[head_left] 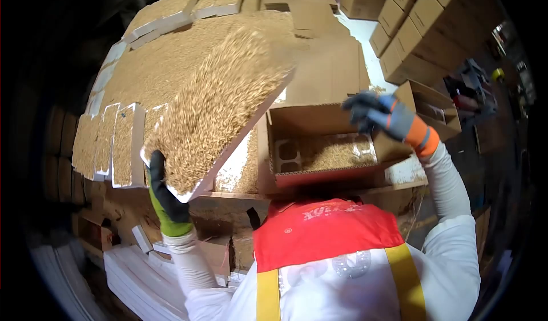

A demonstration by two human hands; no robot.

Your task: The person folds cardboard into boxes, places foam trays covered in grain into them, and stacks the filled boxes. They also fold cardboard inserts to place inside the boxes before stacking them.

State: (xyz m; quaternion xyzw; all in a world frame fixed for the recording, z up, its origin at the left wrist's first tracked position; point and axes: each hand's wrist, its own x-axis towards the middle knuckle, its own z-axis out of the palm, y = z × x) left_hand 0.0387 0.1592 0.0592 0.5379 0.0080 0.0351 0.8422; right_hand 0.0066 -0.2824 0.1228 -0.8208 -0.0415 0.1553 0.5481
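My left hand (165, 189), in a black and green glove, grips the near end of a long white tray (242, 138) heaped with small tan pieces (211, 109). The tray is tilted, and its contents look blurred. To its right stands an open cardboard box (319, 175) with a layer of similar pieces and white molded inserts (288, 154) inside. Above the box's right side is my right hand (382, 118), in a grey, blue and orange glove, its fingers spread and nothing visible in them.
A large bed of tan pieces (142, 72) covers the table's left. Filled white trays (127, 144) line its near left and far edges. Flat cardboard (325, 69) lies beyond the box. Stacked cartons (419, 35) stand at the right, near another open box (436, 112).
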